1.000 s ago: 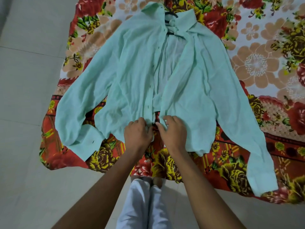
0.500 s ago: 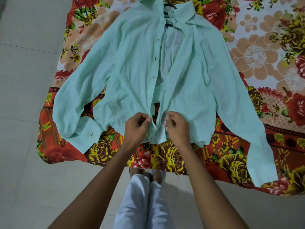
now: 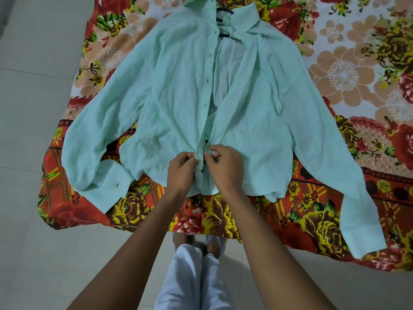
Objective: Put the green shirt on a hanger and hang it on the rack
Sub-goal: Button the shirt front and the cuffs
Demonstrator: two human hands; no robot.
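The pale green shirt (image 3: 178, 90) lies spread on a floral bedsheet (image 3: 348, 70), collar far from me, sleeves out to both sides. A dark hanger (image 3: 224, 13) shows at the open collar; the rest of it is hidden inside the shirt. My left hand (image 3: 182, 171) pinches the left front edge near the hem. My right hand (image 3: 225, 167) pinches the right front edge beside it, the two edges drawn together between my fingers. No rack is in view.
The red and yellow flowered bedsheet covers a bed that fills the upper right. Pale floor tiles (image 3: 33, 108) run along the left and bottom. My legs in white trousers (image 3: 192, 276) stand at the bed's near edge.
Both hands have moved up from the hem and closed on the two front edges, pulling them together. The shirt's lower front has bunched toward the middle.
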